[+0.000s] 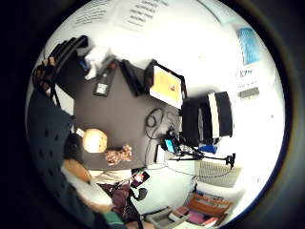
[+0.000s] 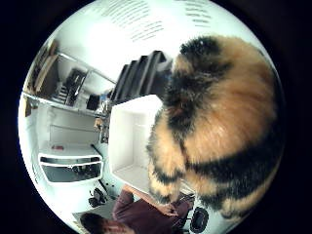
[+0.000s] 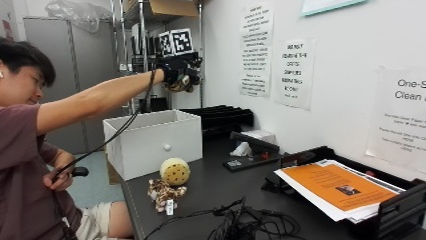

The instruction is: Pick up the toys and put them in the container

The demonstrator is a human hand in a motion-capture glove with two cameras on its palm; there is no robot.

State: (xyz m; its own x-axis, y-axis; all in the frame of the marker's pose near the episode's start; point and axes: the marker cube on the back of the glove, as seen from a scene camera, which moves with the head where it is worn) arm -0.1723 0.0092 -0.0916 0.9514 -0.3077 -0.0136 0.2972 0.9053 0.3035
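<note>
Tabletop (image 3: 219, 190) dark. White container (image 3: 154, 141) at its near end, open-topped. Right hand (image 3: 178, 70) raised high above container, fingers clamped on furry orange-black toy (image 3: 180, 84). Step: carrying toy 1 to drop. Next: lower, release inside. 2 toys wait just beside container: yellow ball (image 3: 174, 171), spotted plush (image 3: 164, 192).

furry orange-black toy (image 3: 178, 84) above white container (image 3: 154, 142) (open-topped).
</note>
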